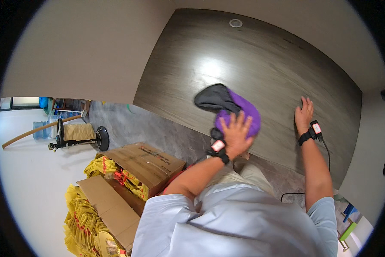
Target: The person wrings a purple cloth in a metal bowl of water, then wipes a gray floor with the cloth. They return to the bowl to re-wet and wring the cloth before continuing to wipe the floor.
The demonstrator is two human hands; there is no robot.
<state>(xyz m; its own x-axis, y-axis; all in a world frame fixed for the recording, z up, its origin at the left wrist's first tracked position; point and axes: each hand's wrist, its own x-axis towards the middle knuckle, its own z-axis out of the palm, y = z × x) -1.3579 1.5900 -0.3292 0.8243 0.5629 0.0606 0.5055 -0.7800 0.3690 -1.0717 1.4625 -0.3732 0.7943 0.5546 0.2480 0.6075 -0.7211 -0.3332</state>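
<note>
My left hand point(237, 133) lies with spread fingers on a crumpled purple and black cloth point(248, 110). The cloth rests on a dark wood-grain desk top point(276, 77), its black part reaching up and left beyond my fingertips. Its exact kind cannot be told. To the right, my right hand point(304, 114) is laid on the same desk top with nothing in it. Each wrist wears a black strap with a small device, and a cable runs from the right one.
Grey panels enclose the desk's far side and right end, with a round grommet point(236, 23) near the far edge. Left of my body stands an open cardboard box point(147, 163) among bundled yellow bags point(83, 221). A spool of cord on a stand point(80, 132) is farther left.
</note>
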